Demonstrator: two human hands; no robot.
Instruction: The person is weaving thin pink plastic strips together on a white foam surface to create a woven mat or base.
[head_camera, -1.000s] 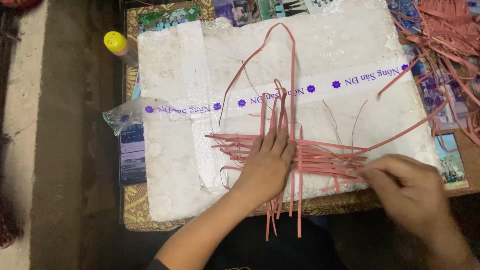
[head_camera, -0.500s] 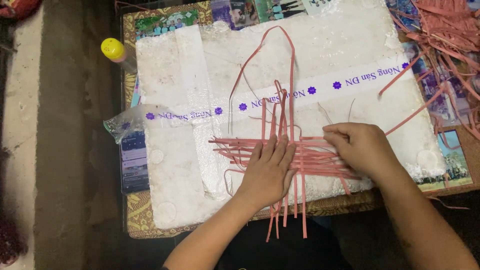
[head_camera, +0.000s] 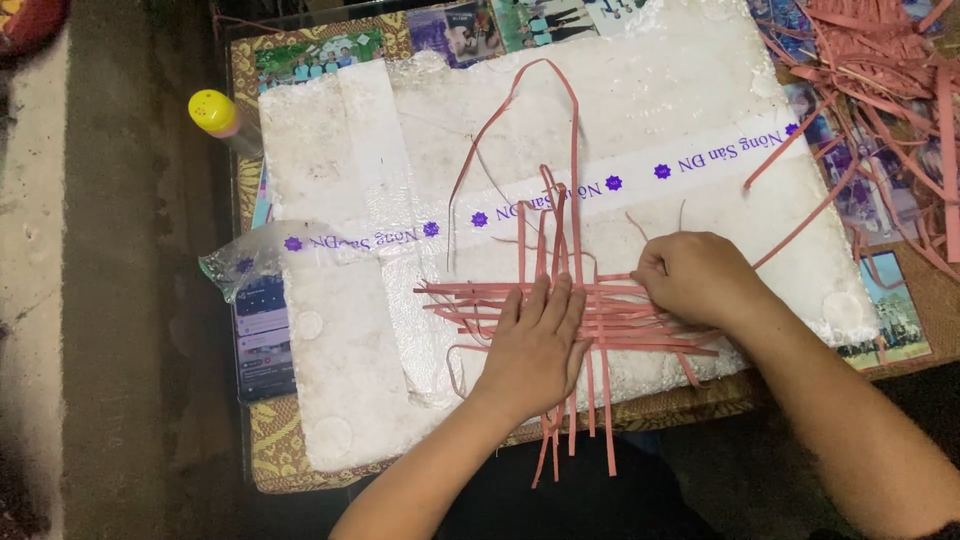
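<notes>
since half a second ago the right hand (head_camera: 700, 278) has edged left along the pink strips (head_camera: 560, 310), fingers curled, pinching one. left hand (head_camera: 535, 345) lies flat, fingers spread, pinning the weave on the white foam board (head_camera: 350, 350).

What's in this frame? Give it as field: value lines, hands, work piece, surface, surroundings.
left hand: flat, palm down, pressing on the woven strips
right hand: closed, pinching strips at the weave's right side
work piece: pink strips crossed in a loose weave, ends hanging over the near edge
surface: white foam board with a printed tape band
spare strips: loose pile, top right
yellow-capped bottle: left of the board
phone: partly under the board's left edge
</notes>
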